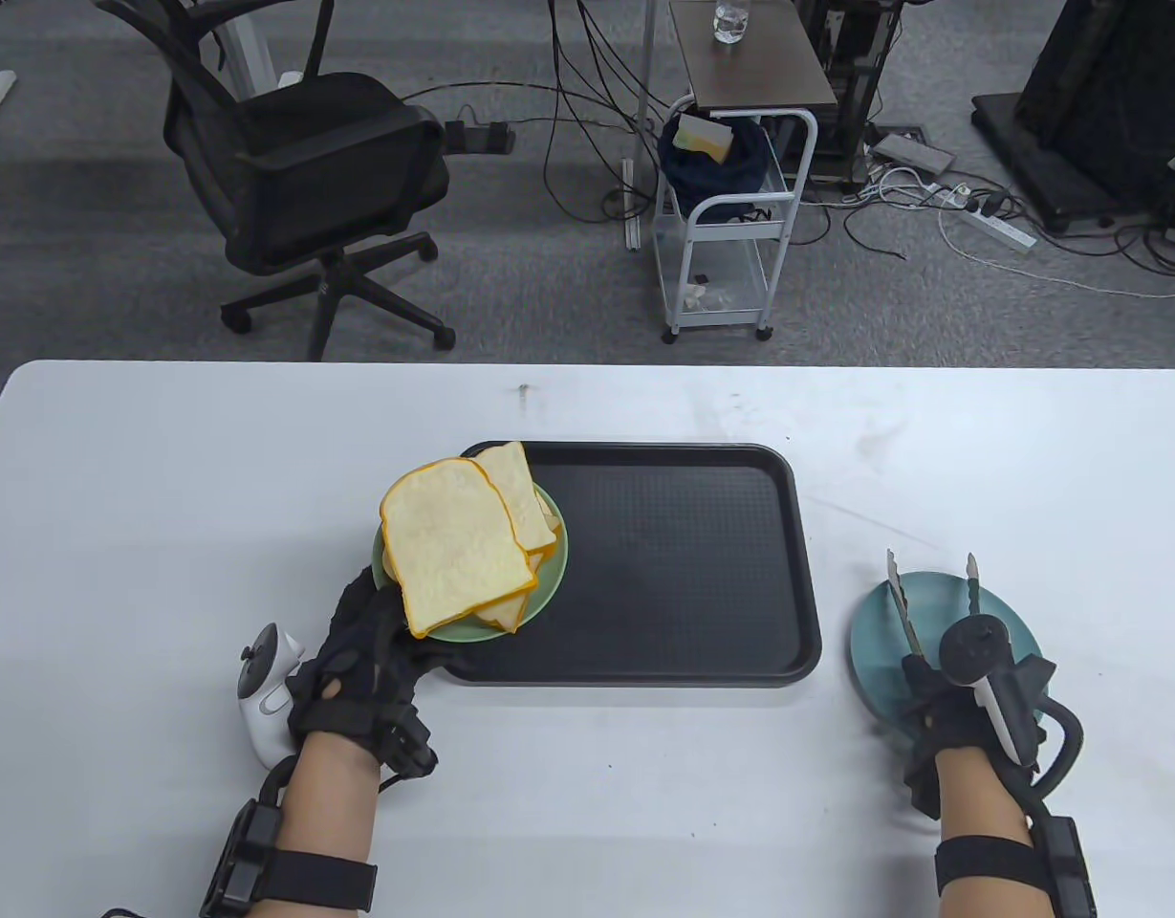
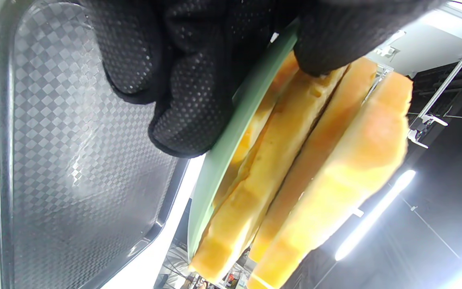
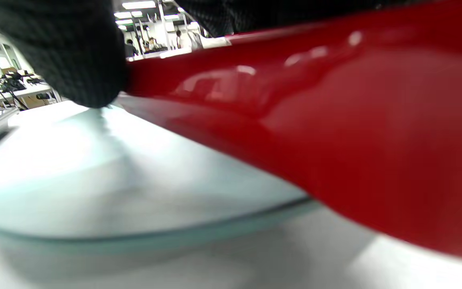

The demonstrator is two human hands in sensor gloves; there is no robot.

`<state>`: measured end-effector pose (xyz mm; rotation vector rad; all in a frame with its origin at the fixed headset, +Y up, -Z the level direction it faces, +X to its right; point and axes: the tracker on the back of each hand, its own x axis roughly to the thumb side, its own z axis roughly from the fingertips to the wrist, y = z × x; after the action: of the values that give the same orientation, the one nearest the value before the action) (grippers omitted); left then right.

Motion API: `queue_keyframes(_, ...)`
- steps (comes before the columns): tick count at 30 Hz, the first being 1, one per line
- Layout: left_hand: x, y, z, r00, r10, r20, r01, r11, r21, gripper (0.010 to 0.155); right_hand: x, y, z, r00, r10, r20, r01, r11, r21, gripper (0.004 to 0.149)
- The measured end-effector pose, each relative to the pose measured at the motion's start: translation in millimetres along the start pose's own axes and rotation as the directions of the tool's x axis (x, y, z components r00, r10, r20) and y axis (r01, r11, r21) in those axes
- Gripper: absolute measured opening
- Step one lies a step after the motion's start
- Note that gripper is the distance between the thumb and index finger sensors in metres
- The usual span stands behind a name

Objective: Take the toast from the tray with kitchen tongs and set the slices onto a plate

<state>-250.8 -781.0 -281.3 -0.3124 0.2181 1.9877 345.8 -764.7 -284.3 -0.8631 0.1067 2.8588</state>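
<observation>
Left hand [image 1: 362, 660] holds the green plate [image 1: 549, 574] of light, soft toast [image 1: 453, 550] by its rim; right hand [image 1: 969, 703] grips the tongs [image 1: 898, 598], best closed gently across a slice's crusts.

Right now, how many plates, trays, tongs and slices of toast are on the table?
Plates: 2, green and blue
Trays: 1
Tongs: 1
Toast slices: 4 edges show in the left wrist view
Total: 8
</observation>
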Motion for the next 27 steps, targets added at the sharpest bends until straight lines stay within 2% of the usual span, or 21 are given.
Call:
queue_keyframes(3, 0, 0, 0, 1.0, 0.002, -0.001, -0.002, 1.0, -0.002, 0.062, 2, -22, 3, 0.999, -0.028, -0.016, 0.027, 0.999, -0.043, 0.093)
queue_keyframes(6, 0, 0, 0, 1.0, 0.001, 0.002, -0.001, 1.0, -0.004, 0.062, 12, -60, 11, 0.993, -0.115, 0.004, 0.115, 0.989, -0.095, 0.093)
queue_keyframes(10, 0, 0, 0, 1.0, 0.006, 0.005, -0.006, 1.0, -0.004, 0.062, 47, -126, 35, 0.968, -0.207, 0.144, 0.23, 0.958, -0.172, 0.089)
queue_keyframes(14, 0, 0, 0, 1.0, 0.005, 0.008, -0.005, 1.0, -0.005, 0.062, 88, -171, 70, 0.921, -0.245, 0.302, 0.312, 0.929, -0.2, 0.087)
queue_keyframes(16, 0, 0, 0, 1.0, 0.008, 0.009, -0.007, 1.0, -0.008, 0.062, 107, -182, 88, 0.897, -0.242, 0.37, 0.33, 0.923, -0.196, 0.085)
queue_keyframes(20, 0, 0, 0, 1.0, 0.011, 0.009, -0.011, 1.0, -0.01, 0.062, 142, -181, 123, 0.834, -0.215, 0.508, 0.355, 0.914, -0.195, 0.082)
queue_keyframes(22, 0, 0, 1, 1.0, 0.014, 0.008, -0.014, 1.0, -0.011, 0.062, 157, -171, 137, 0.812, -0.188, 0.552, 0.342, 0.92, -0.19, 0.08)
queue_keyframes(27, -1, -1, 1, 1.0, 0.022, 0.006, -0.022, 1.0, -0.016, 0.062, 182, -130, 162, 0.768, -0.106, 0.632, 0.298, 0.932, -0.207, 0.078)
